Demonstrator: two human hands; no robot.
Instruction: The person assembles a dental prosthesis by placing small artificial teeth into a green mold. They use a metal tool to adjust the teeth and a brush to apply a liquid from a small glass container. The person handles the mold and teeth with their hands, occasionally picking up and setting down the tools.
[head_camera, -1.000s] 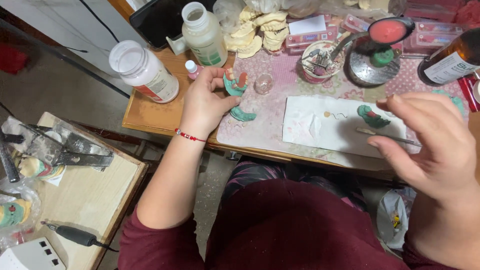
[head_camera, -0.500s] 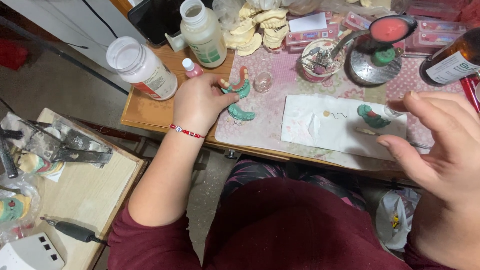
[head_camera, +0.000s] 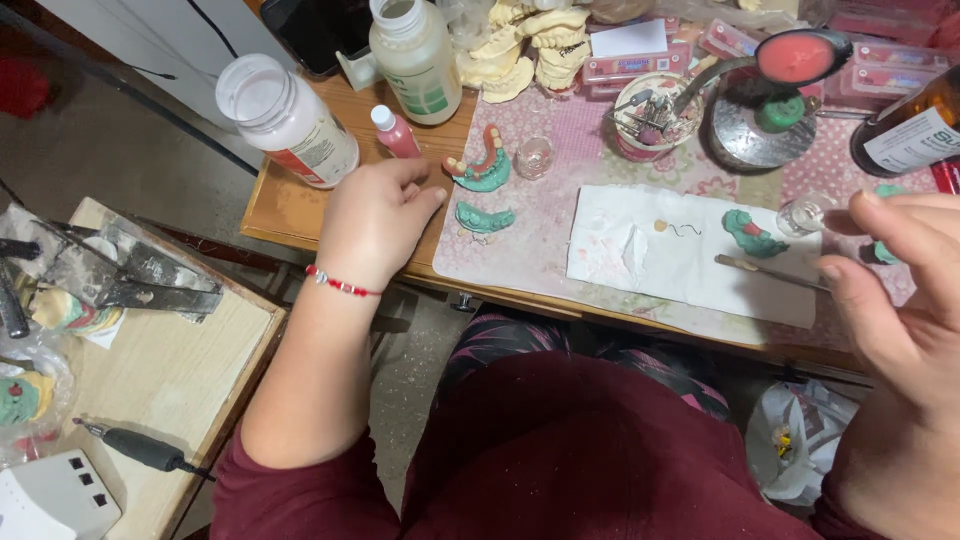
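On the far left a side table (head_camera: 150, 400) carries metal tools, a dark handpiece (head_camera: 135, 447) and a white box. On the bench (head_camera: 290, 205), a white-capped jar (head_camera: 285, 120) lies tilted and a tall cream bottle (head_camera: 412, 55) stands behind a small pink bottle (head_camera: 396, 133). The left hand (head_camera: 375, 222), with a red bracelet at the wrist, rests at the bench's near edge, its fingers (head_camera: 425, 200) loosely curled and holding nothing. Just to the right of them lie two green dental models: the upper green model with teeth (head_camera: 482, 165), set with a pink arch and small teeth, sits just beyond the fingertips, and the lower green model (head_camera: 484, 217) lies level with the thumb, its long axis running left to right, close but apart from the hand. Nothing stands between them; a small glass cup (head_camera: 534, 156) sits just past the upper one. Further right, a white paper towel (head_camera: 640, 255) bears a bent wire, a third green piece (head_camera: 752, 233) and a slim metal instrument (head_camera: 765, 270) whose long axis points toward the right hand (head_camera: 900, 300). That hand is raised near the camera, fingers spread wide and empty, its fingertips near the instrument's handle end; whether they touch it I cannot tell. Behind stand plaster casts (head_camera: 525, 45), a tool dish (head_camera: 650, 115) and a brown bottle (head_camera: 905, 125).
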